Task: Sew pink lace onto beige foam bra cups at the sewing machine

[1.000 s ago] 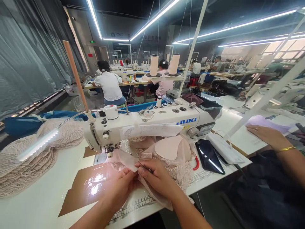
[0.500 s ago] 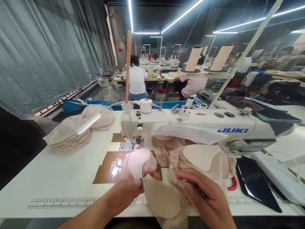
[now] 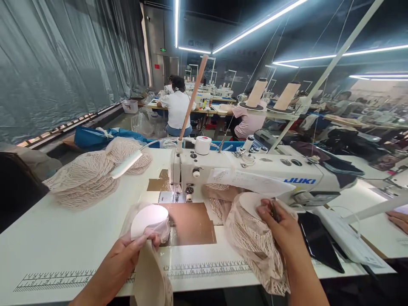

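Observation:
My left hand (image 3: 123, 257) pinches a beige bra piece by its middle. A pale foam cup (image 3: 149, 221) with sheer mesh stands above the fingers, and a second beige cup (image 3: 148, 272) hangs below them over the table edge. My right hand (image 3: 282, 225) is closed on the upper edge of a lace bra piece (image 3: 251, 238), whose lace drapes over the table's front edge. A small dark object, too hidden to name, shows within the right fingers. Between the hands, the sewing machine's needle area (image 3: 174, 193) is lit, with brown tape (image 3: 194, 223) before it.
Stacked lace cups (image 3: 86, 174) lie at the left under a lamp (image 3: 127, 163). A JUKI sewing machine (image 3: 255, 170) spans the back. A dark phone-like slab (image 3: 318, 242) sits at the right. A printed ruler (image 3: 207, 268) runs along the front edge. Co-workers sit further back.
My left hand has moved left with its bra piece, away from the needle area. My right hand has gone up and right and taken hold of the lace bra piece, which now hangs lower.

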`<state>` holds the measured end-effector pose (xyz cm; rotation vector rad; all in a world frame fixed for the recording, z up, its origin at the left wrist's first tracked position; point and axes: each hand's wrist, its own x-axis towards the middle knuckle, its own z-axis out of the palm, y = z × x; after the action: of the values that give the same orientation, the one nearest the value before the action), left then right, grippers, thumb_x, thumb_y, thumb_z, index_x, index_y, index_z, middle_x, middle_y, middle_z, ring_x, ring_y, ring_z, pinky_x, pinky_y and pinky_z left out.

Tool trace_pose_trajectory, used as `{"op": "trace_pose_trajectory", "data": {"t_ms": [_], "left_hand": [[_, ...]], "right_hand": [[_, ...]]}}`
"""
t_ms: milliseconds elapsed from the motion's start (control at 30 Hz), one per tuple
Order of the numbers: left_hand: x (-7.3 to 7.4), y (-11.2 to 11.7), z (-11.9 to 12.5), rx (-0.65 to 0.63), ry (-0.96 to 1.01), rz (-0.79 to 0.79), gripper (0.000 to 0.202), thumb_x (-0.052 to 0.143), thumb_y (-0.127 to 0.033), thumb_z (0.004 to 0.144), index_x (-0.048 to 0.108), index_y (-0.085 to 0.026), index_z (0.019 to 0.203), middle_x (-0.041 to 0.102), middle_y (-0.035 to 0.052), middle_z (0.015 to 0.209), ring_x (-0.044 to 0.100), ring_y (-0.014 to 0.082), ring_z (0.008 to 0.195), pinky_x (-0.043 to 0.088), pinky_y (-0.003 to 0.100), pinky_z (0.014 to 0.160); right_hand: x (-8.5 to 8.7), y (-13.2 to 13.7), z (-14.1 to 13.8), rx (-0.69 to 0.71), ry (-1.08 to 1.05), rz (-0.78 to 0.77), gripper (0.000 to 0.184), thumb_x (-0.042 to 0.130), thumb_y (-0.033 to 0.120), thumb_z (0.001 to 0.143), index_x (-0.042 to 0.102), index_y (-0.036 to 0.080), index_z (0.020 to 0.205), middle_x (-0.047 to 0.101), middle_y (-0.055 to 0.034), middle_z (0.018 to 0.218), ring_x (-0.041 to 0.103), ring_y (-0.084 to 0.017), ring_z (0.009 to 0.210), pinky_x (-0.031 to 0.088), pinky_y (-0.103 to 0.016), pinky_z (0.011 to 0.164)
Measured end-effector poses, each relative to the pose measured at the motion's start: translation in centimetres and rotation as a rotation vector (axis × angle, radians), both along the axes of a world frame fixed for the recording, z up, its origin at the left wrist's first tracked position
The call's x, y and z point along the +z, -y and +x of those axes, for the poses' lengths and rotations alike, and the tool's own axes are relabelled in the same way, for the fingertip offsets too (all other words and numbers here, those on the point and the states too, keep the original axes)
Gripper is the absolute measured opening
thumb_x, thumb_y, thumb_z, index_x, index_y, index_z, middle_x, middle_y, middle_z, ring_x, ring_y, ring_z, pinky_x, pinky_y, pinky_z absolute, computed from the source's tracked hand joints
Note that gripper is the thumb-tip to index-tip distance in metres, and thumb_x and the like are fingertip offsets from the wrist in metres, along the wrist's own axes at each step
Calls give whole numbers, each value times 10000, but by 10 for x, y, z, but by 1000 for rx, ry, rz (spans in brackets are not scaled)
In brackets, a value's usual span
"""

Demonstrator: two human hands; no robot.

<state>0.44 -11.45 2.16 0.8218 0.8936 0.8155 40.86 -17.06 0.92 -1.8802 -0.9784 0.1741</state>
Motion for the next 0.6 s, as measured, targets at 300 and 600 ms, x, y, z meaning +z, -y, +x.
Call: {"op": "trace_pose_trajectory", "data": {"t_ms": [300, 600], "left_hand": [[-10, -3, -10, -28, 65, 10, 293, 685, -441, 792, 692, -154, 849, 645, 69, 861, 545, 191, 854, 454, 239, 736], [-8, -16, -37, 99, 188, 64, 370, 721, -316, 787, 661, -157, 1115, 686, 111, 1005, 626, 228, 927, 482, 306, 819]], "right_hand": [[22, -42, -15, 345, 265, -285, 444, 512, 426, 789, 706, 194, 1113, 703, -108, 1147, 628, -303, 1095, 451, -428, 959], [35, -26, -16, 271, 353, -264, 380, 581, 440, 797, 718, 209, 1065, 712, -148, 1081, 610, -369, 1101, 449, -481, 916]]}}
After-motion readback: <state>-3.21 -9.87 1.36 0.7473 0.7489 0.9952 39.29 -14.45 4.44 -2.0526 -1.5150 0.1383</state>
